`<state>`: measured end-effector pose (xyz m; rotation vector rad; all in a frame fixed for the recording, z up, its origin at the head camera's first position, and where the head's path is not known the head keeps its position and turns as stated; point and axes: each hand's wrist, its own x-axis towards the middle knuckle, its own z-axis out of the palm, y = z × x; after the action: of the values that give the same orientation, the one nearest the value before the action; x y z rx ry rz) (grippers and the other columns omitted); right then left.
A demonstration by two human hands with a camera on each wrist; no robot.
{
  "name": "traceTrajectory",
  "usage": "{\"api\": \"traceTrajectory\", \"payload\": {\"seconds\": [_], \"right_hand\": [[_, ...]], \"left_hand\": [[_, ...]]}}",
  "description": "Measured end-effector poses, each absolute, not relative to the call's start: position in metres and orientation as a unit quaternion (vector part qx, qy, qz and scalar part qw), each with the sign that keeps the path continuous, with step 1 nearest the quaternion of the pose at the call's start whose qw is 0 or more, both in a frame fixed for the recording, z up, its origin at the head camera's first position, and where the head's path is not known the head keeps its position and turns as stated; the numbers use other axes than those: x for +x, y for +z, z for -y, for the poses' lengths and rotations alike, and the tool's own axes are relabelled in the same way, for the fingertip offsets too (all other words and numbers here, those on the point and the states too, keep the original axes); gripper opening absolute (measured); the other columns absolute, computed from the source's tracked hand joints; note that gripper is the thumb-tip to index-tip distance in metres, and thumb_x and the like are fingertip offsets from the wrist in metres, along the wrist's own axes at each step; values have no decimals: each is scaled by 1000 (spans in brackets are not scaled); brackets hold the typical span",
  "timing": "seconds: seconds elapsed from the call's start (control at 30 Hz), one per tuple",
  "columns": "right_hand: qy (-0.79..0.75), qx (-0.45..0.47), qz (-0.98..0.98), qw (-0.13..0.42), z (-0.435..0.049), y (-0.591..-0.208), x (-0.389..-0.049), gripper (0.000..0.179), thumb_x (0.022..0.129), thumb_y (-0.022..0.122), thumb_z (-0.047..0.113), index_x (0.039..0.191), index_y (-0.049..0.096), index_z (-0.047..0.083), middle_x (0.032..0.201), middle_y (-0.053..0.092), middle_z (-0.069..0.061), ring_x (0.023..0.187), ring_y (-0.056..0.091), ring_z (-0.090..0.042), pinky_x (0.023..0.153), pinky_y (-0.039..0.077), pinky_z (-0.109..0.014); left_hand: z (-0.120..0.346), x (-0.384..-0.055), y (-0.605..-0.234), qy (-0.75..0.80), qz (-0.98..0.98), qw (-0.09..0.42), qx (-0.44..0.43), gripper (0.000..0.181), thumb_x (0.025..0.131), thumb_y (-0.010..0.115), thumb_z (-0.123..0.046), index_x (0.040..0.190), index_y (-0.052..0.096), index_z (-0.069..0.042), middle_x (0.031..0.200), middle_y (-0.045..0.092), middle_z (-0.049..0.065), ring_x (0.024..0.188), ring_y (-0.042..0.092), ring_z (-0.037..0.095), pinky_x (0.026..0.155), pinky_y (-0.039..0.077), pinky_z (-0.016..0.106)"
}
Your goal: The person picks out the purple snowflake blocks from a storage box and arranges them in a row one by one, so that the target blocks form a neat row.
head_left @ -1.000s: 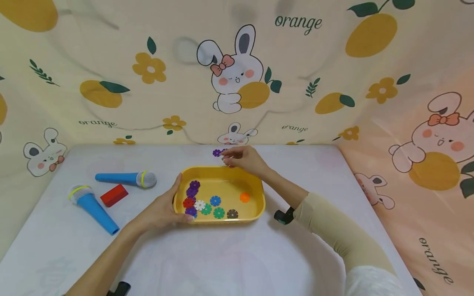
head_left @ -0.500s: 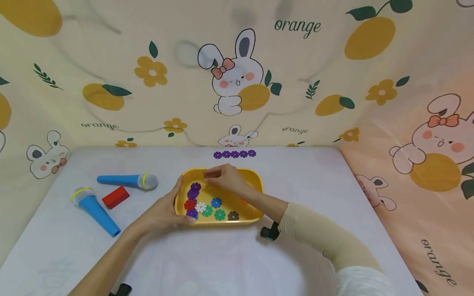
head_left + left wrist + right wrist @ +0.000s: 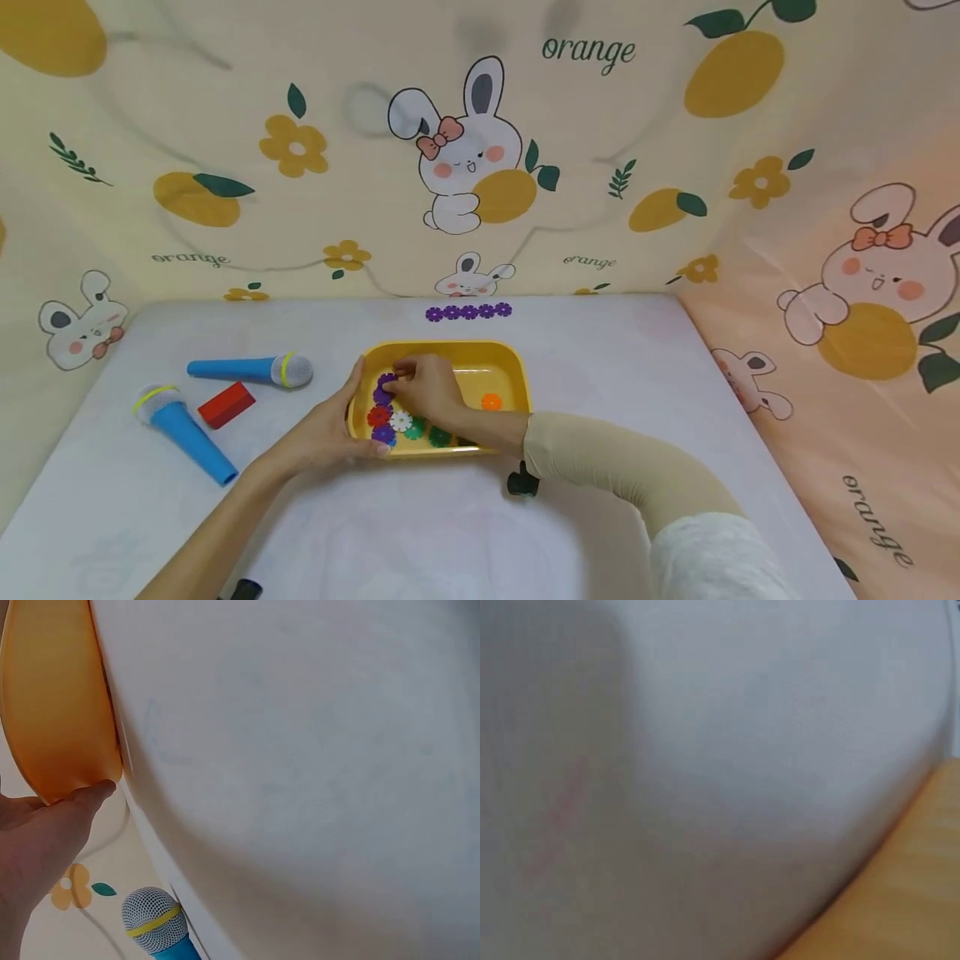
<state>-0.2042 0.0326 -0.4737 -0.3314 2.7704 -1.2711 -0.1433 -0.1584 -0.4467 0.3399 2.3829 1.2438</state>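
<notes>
A yellow tray [image 3: 491,365] stands mid-table with flower-shaped plastic discs inside. My left hand [image 3: 326,433] grips its left end, the thumb at the near corner and fingers along the side; the left wrist view shows this hand [image 3: 52,832] against the tray wall [image 3: 64,697]. Over the tray's left half, my right hand [image 3: 431,387] has its thumb and index fingertips right at a purple disc [image 3: 385,381]; I cannot tell whether they pinch it. Red [image 3: 378,415], white [image 3: 401,421] and orange [image 3: 491,402] discs lie in the tray. The right wrist view misses the hand.
Behind the tray a row of several purple discs [image 3: 468,312] lies near the table's far edge. Two blue toy microphones [image 3: 240,368] and a red block [image 3: 227,406] lie to the left. A printed cloth [image 3: 300,217] hangs behind the table.
My right hand has come back from the purple row into the tray and moved left to the purple discs. The left hand keeps its hold on the tray.
</notes>
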Motion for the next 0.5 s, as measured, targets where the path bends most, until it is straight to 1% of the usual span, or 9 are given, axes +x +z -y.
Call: {"api": "traceTrajectory", "payload": {"seconds": [0.13, 0.27, 0.5], "right_hand": [[-388, -127, -913, 17, -28, -476, -203, 32, 85, 81, 24, 110, 76, 6, 100, 76, -3, 87, 68, -10, 77, 55, -18], [-388, -135, -911, 25, -29, -477, -201, 29, 85, 80, 20, 111, 75, 7, 99, 76, -2, 84, 66, -9, 77, 54, -18], [-399, -145, -905, 29, -33, -479, -200, 25, 85, 80, 17, 109, 76, 9, 95, 75, 0, 80, 62, -6, 71, 51, -15]], "left_hand": [[160, -143, -447, 452, -858, 212, 123, 128, 77, 85, -41, 159, -11, -19, 163, 15, 20, 142, 29, 44, 114, 30, 59], [160, -142, -447, 460, -853, 212, 127, 128, 78, 85, -39, 159, -11, -16, 164, 12, 20, 143, 27, 44, 114, 28, 58], [159, -141, -450, 467, -849, 209, 130, 127, 78, 85, -39, 159, -11, -16, 165, 10, 19, 145, 24, 44, 115, 26, 59]]}}
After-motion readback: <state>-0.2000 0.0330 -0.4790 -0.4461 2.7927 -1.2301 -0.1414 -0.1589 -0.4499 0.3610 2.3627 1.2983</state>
